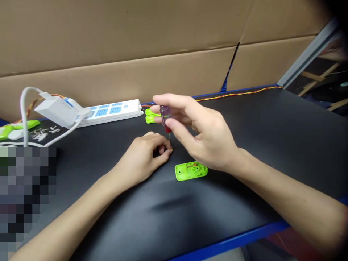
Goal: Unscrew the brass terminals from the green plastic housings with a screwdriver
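My right hand is closed around the handle of a small screwdriver, purple and clear with a red collar. The screwdriver stands nearly upright, its thin shaft pointing down. At its tip is a tiny brass-coloured part, pinched between the thumb and finger of my left hand, which rests on the black table. Just right of the left fingertips lies an open green plastic casing with small metal pieces inside. Further green casings lie behind, partly hidden by the right fingers.
A white power strip with a plugged-in adapter and white cables stands at the back left. Small white pieces and green parts lie far left. A twisted red-yellow wire runs along the back edge, before a cardboard wall.
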Demonstrator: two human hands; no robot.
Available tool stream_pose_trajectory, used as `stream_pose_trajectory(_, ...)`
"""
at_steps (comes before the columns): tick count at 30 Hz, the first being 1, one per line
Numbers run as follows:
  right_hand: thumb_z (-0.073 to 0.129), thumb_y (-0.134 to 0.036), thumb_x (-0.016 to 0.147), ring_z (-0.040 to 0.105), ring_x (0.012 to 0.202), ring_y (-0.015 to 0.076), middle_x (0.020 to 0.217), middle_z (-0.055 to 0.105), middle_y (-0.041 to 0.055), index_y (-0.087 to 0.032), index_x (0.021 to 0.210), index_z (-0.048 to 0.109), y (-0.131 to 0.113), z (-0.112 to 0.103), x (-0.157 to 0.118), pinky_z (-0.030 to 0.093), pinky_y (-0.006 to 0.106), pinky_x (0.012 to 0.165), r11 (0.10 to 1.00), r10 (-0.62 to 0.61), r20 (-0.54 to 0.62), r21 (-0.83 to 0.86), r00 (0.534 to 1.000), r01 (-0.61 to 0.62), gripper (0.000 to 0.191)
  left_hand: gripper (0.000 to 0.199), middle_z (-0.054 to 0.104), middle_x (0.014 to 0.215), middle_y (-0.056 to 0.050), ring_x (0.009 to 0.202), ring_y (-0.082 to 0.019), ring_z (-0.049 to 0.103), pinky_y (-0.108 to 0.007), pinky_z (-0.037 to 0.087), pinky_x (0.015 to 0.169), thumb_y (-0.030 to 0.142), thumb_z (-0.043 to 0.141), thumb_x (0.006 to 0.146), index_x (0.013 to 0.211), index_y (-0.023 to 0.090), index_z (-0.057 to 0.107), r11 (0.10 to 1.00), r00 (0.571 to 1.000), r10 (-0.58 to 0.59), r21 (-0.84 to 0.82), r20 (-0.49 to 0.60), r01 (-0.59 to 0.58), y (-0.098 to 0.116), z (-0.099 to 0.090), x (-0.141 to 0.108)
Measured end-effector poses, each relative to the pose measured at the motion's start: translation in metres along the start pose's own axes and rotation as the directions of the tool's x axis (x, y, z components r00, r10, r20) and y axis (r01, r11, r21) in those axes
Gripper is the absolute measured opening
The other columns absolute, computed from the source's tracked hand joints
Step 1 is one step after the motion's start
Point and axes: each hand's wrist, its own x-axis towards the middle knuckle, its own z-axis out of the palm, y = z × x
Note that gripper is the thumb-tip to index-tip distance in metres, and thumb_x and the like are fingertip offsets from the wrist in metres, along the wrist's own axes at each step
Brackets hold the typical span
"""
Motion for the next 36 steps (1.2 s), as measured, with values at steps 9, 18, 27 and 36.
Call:
stream_pose_trajectory(9,0.044,-0.01,0.095,0.066,0.108,0.0094,0.127,0.064,0.0043,-0.015,0.124,0.051,0.0001,0.0034,0.0016,0.054,0.022,0.099,1.0,-0.002,-0.065,-0.009,0.998,0.001,0.03,0.007,0.059,0.074,0.003,0.07,-0.013,0.054,-0.024,0.04,0.066,0.02,0.056,0.086,0.08,0.019,0.059,1.0,1.0,-0.005,-0.008,-0.003,0.005,0.0003,-0.0009,-0.0003)
stream_pose_trajectory(18,0.057,-0.025,0.093,0.061,0.086,0.0126,0.102,0.066,0.0031,-0.019,0.113,0.062,0.0036,0.004,0.0025,0.055,0.026,0.087,0.973,-0.065,-0.125,-0.23,0.99,0.035,0.022,0.007,0.06,0.072,0.003,0.066,-0.012,0.055,-0.025,0.041,0.065,0.02,0.057,0.085,0.079,0.019,0.06,1.0,1.0,-0.008,0.008,-0.013,0.008,-0.0009,0.002,0.0007)
stream_pose_trajectory(27,0.043,-0.022,0.099,0.069,0.103,0.0115,0.121,0.068,0.0045,-0.014,0.127,0.055,0.0007,0.0044,0.0007,0.053,0.024,0.101,0.995,0.007,-0.085,-0.101,0.996,-0.016,0.031,0.007,0.058,0.072,0.002,0.071,-0.015,0.054,-0.026,0.04,0.066,0.02,0.056,0.084,0.077,0.018,0.057,1.0,1.0,-0.002,0.029,-0.016,0.003,0.0049,0.0017,0.0023)
stream_pose_trajectory(36,0.044,-0.019,0.097,0.07,0.1,0.0107,0.119,0.068,0.0033,-0.017,0.122,0.056,0.0015,0.0032,0.0006,0.055,0.025,0.098,0.998,0.056,-0.092,-0.029,0.994,-0.059,0.028,0.008,0.056,0.072,0.002,0.069,-0.014,0.052,-0.026,0.04,0.064,0.021,0.055,0.085,0.077,0.019,0.055,0.999,1.0,-0.006,0.035,0.005,0.006,0.0049,-0.0001,0.0007)
